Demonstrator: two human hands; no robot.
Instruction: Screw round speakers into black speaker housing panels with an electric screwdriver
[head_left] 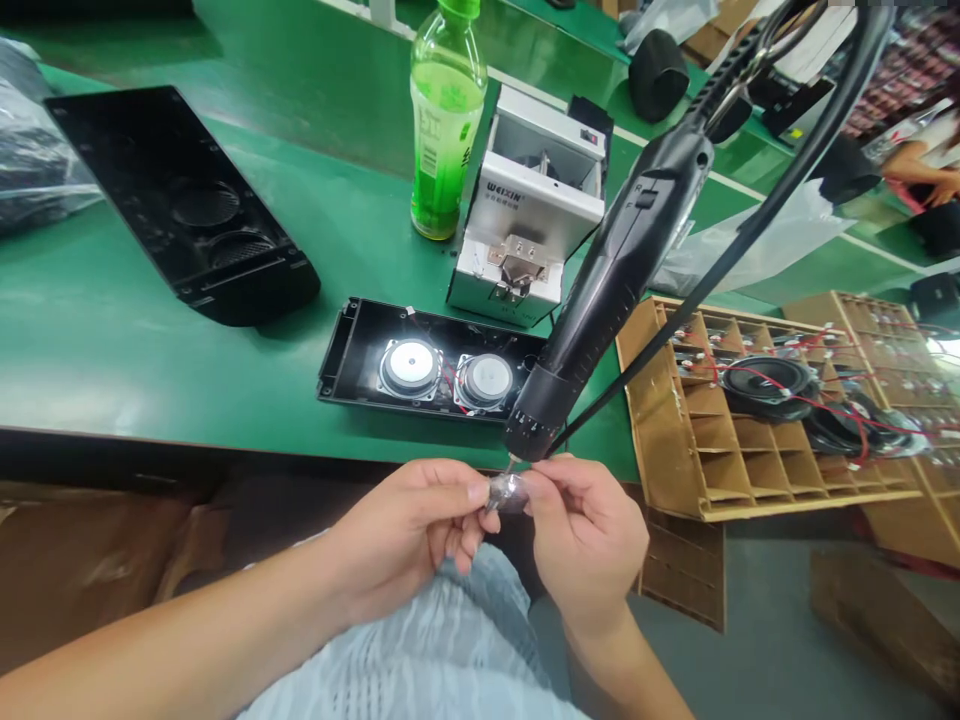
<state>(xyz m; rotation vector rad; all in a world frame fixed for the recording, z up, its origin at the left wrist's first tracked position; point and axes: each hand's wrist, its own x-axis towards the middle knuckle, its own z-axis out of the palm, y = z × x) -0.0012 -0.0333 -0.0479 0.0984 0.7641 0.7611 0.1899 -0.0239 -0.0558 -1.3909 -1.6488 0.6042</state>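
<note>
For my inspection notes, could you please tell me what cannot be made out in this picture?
All in the head view:
shiny part: blurred, half covered by left hand and right hand.
screwdriver: bit tip too small to tell.
bottle: cap cut by top edge.
feeder: label print too small.

A single head-worn view is given, directed forward and down from close above both hands [517, 530], with the green tabletop [150, 340] seen just beyond them.
</note>
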